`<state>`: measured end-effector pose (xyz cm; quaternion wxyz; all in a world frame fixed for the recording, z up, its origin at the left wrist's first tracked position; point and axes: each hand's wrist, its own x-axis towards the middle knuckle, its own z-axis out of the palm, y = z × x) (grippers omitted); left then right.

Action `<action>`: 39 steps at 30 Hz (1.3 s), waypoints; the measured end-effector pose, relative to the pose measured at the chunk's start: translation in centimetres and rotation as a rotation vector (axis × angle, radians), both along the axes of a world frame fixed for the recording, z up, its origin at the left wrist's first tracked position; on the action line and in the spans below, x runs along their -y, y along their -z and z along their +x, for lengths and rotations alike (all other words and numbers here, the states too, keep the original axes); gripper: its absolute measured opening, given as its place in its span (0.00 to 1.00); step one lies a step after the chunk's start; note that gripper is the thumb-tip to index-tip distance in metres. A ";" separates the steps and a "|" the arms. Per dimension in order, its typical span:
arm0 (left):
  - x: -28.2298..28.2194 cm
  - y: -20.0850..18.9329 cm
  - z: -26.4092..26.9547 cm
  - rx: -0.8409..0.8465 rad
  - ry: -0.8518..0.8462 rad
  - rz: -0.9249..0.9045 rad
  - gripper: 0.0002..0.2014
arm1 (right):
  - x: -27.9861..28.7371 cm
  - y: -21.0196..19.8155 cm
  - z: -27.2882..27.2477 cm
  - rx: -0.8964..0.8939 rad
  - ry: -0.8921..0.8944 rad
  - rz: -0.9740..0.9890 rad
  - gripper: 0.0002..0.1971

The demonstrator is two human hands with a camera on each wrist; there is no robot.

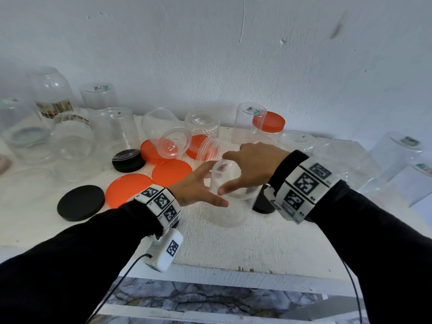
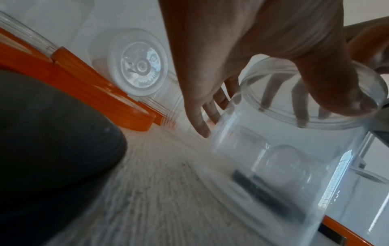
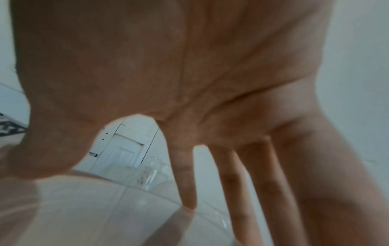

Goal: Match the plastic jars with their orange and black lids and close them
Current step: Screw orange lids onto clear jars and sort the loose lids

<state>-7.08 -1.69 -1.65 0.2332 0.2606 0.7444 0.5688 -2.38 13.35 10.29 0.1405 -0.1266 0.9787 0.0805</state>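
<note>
A clear plastic jar (image 1: 231, 213) without a lid stands at the middle of the white table (image 1: 233, 249). My left hand (image 1: 217, 183) holds it from the left, thumb across its near side. My right hand (image 1: 223, 173) arches over its top with the thumb in front. In the left wrist view the jar (image 2: 284, 158) is blurred and the left hand (image 2: 280, 116) spans its upper end. In the right wrist view the spread fingers of my right hand (image 3: 105, 185) touch the jar (image 3: 126, 216). Loose orange lids (image 1: 129, 188) and black lids (image 1: 80, 203) lie to the left.
Several clear jars stand upside down along the wall, and a small one (image 1: 171, 142) lies on its side. One jar with an orange lid (image 1: 268, 125) stands at the back. Another black lid (image 1: 264, 202) lies under my right wrist. More jars (image 1: 397, 155) stand at the right.
</note>
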 end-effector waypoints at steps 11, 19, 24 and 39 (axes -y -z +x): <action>0.0 1.1 -0.4 -0.001 0.062 0.053 0.53 | 0.0 0.3 -0.3 0.077 -0.023 -0.070 0.39; 0.1 1.0 -0.3 -0.011 0.051 0.062 0.56 | -0.6 -0.3 -0.4 0.257 -0.081 -0.130 0.43; 0.1 0.9 -0.3 -0.029 0.078 0.035 0.55 | 0.0 0.7 -0.2 0.067 -0.056 -0.084 0.43; -0.1 0.8 0.2 -0.037 0.020 0.058 0.54 | -1.7 1.6 0.1 -0.016 -0.077 -0.229 0.42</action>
